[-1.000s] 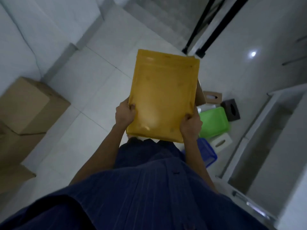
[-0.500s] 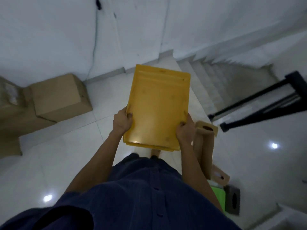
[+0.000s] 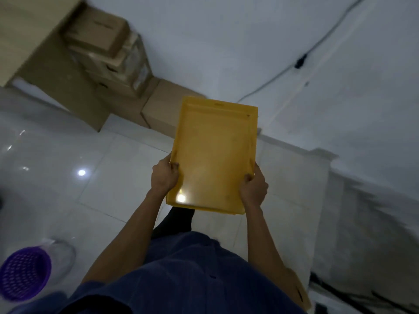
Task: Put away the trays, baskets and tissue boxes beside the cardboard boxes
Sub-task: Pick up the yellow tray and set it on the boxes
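Grip status: yellow tray [image 3: 213, 155] is being carried flat and held at its near corners. The left hand [image 3: 164, 176] is being curled round the left rim, thumb on top; the right hand [image 3: 254, 188] is being curled round the right rim likewise. Both sets of fingers are being kept clamped on the tray. A second rim is showing under the near edge, so nested trays are possibly being carried; this cannot be confirmed.

Change over the last second: the view is being swung round. The green tray, tissue boxes and blue basket, then just beyond the right fingers, are no longer being shown. The cardboard boxes [image 3: 163, 105], then well off to the left of the left fingers, are now being seen straight ahead of both sets of fingertips, past the tray's far edge. The grip is being held unchanged through the turn.

The purple basket [image 3: 23, 273] is sitting on the floor [image 3: 102, 177], well behind and left of the left fingers.

Judgement: the carry is being finished and the tray is not yet set down. Floor just ahead of the fingertips, beside the boxes, is probably being targeted. Further trips are being left for the other items.
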